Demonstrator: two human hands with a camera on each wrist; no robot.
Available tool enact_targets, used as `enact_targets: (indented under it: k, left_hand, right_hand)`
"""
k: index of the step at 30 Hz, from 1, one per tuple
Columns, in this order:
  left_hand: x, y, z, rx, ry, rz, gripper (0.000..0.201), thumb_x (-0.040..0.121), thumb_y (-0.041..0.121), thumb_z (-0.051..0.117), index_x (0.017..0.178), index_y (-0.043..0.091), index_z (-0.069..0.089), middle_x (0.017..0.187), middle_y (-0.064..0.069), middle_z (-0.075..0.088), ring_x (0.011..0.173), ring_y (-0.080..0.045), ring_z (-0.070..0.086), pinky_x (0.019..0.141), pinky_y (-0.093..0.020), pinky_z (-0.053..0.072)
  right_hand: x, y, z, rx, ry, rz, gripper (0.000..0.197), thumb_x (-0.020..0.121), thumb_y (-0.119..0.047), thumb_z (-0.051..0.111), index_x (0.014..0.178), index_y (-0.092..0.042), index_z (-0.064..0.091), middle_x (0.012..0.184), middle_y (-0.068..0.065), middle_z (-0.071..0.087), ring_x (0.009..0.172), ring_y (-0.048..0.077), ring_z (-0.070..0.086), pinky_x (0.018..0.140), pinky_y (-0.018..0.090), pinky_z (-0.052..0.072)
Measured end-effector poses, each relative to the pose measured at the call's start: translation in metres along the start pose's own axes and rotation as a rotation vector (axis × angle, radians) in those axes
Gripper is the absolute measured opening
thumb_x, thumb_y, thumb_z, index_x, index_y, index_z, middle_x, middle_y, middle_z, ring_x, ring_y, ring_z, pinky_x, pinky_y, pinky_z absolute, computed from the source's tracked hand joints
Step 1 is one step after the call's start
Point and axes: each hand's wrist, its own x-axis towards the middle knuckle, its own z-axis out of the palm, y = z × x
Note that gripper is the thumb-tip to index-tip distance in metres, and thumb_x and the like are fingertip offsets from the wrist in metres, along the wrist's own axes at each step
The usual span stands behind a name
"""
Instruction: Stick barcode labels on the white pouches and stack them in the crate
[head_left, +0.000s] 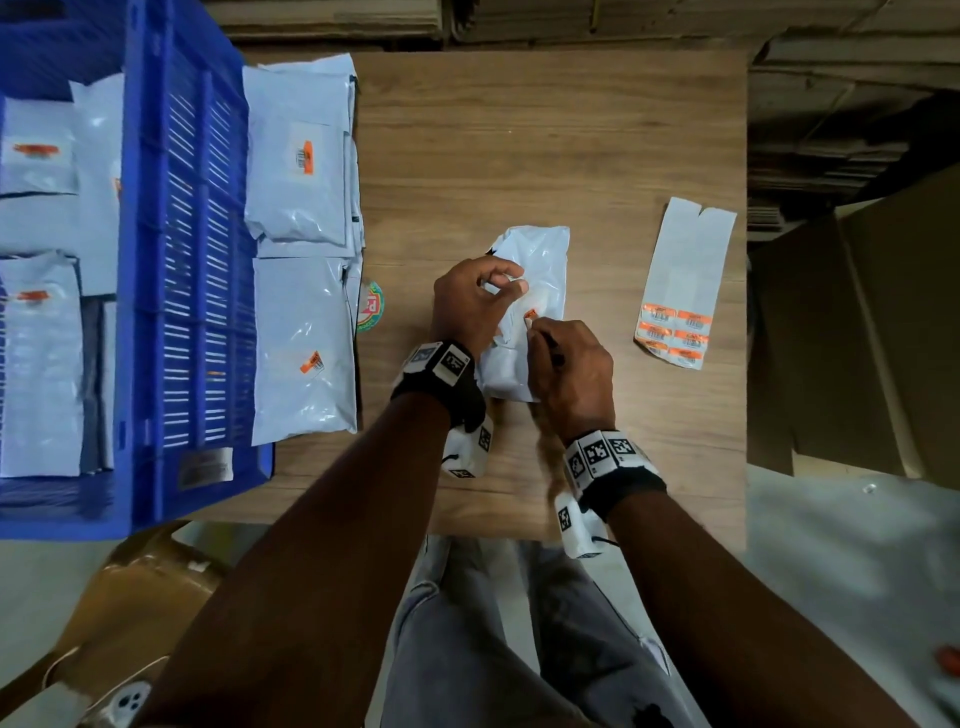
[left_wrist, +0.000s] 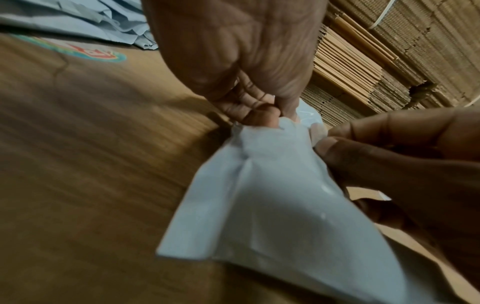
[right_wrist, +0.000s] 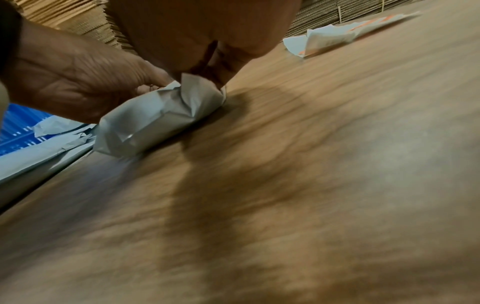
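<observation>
A white pouch (head_left: 543, 260) lies on the middle of the wooden table (head_left: 519, 130), crumpled and partly lifted. My left hand (head_left: 506, 283) pinches its upper part; in the left wrist view the curled fingers (left_wrist: 259, 113) grip the pouch (left_wrist: 272, 195) at its edge. My right hand (head_left: 532, 327) pinches a small orange barcode label (head_left: 530, 314) at the pouch's face. In the right wrist view the right fingertips (right_wrist: 215, 67) sit on the folded pouch (right_wrist: 155, 117), with the left hand (right_wrist: 78, 82) beside it. Most of the label is hidden under the fingers.
A label sheet (head_left: 680, 291) with several orange barcode labels lies on the table at the right. A blue crate (head_left: 182, 260) holding labelled pouches stands at the left. Two stacks of pouches (head_left: 301, 156) (head_left: 306, 343) lie against it. Cardboard boxes (head_left: 857, 338) stand to the right.
</observation>
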Motion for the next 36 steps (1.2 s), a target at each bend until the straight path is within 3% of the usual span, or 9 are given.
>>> enact_targets:
  k: [5,11,18,21,24,26,31,34,36]
  left_hand:
    - [0.001,0.0,0.0,0.008,-0.015,0.001,0.01,0.08,0.025,0.08,0.089,0.028,0.077,0.08,0.008,0.069,0.059,-0.014,0.067,0.052,-0.041,0.06]
    - [0.003,-0.003,0.002,0.018,0.003,0.001,0.009,0.078,0.027,0.08,0.086,0.031,0.077,0.073,0.015,0.066,0.062,-0.012,0.067,0.056,-0.044,0.06]
    - [0.003,-0.004,0.005,0.007,0.011,0.008,0.009,0.079,0.023,0.08,0.086,0.028,0.077,0.075,0.022,0.066,0.067,-0.007,0.068,0.059,-0.043,0.06]
    - [0.001,-0.005,0.006,0.0,0.021,0.017,0.009,0.079,0.022,0.079,0.087,0.027,0.077,0.078,0.015,0.068,0.069,-0.006,0.068,0.06,-0.044,0.061]
    - [0.001,-0.005,0.006,-0.013,0.027,0.029,0.009,0.079,0.022,0.079,0.087,0.025,0.077,0.079,0.014,0.069,0.069,-0.007,0.068,0.061,-0.044,0.061]
    - [0.001,-0.006,0.005,-0.008,0.024,0.037,0.009,0.08,0.021,0.079,0.087,0.025,0.076,0.079,0.014,0.068,0.07,-0.007,0.068,0.061,-0.044,0.061]
    - [-0.002,-0.004,0.007,0.051,0.04,0.095,0.009,0.079,0.025,0.072,0.086,0.029,0.074,0.086,0.008,0.07,0.077,-0.006,0.066,0.073,-0.039,0.058]
    - [-0.005,-0.002,0.007,0.106,0.054,0.107,0.01,0.081,0.025,0.069,0.088,0.03,0.074,0.088,0.004,0.068,0.078,-0.008,0.066,0.076,-0.037,0.057]
    - [-0.009,0.0,0.007,0.128,0.066,0.144,0.01,0.083,0.024,0.069,0.09,0.027,0.075,0.09,0.001,0.065,0.079,-0.013,0.065,0.076,-0.038,0.057]
  right_hand:
    - [-0.002,0.001,0.005,0.005,0.039,0.023,0.011,0.101,-0.015,0.058,0.099,-0.012,0.068,0.093,0.003,0.066,0.083,0.017,0.058,0.073,0.026,0.044]
    - [-0.007,-0.002,0.01,-0.001,0.104,0.108,0.015,0.103,-0.021,0.055,0.105,-0.013,0.068,0.1,0.0,0.068,0.089,0.02,0.062,0.076,0.028,0.047]
    - [-0.007,-0.006,0.007,0.062,0.133,0.199,0.011,0.103,-0.023,0.051,0.094,-0.016,0.053,0.074,0.001,0.063,0.066,0.023,0.061,0.06,0.042,0.052]
    - [-0.013,-0.012,0.001,0.167,0.117,0.25,0.012,0.092,-0.005,0.056,0.087,-0.013,0.049,0.072,0.008,0.066,0.064,0.025,0.061,0.054,0.034,0.05]
    - [-0.011,-0.013,0.0,0.216,0.147,0.308,0.014,0.092,-0.006,0.061,0.082,-0.01,0.051,0.069,0.003,0.065,0.058,0.015,0.056,0.051,0.017,0.043]
    - [-0.008,-0.01,0.001,0.233,0.163,0.332,0.016,0.09,-0.011,0.065,0.079,-0.011,0.053,0.068,0.001,0.065,0.056,0.01,0.057,0.053,0.023,0.048]
    - [-0.001,-0.006,-0.002,0.35,0.181,0.395,0.014,0.084,-0.01,0.074,0.083,-0.015,0.061,0.082,0.004,0.073,0.075,0.021,0.07,0.071,0.04,0.061]
    - [-0.002,-0.011,-0.005,0.402,0.198,0.363,0.017,0.086,-0.003,0.067,0.099,-0.015,0.067,0.089,0.001,0.073,0.077,0.014,0.069,0.074,0.032,0.06]
    - [-0.004,-0.013,-0.009,0.387,0.227,0.345,0.022,0.087,0.0,0.062,0.098,-0.015,0.074,0.091,-0.004,0.074,0.08,0.009,0.069,0.076,0.029,0.06]
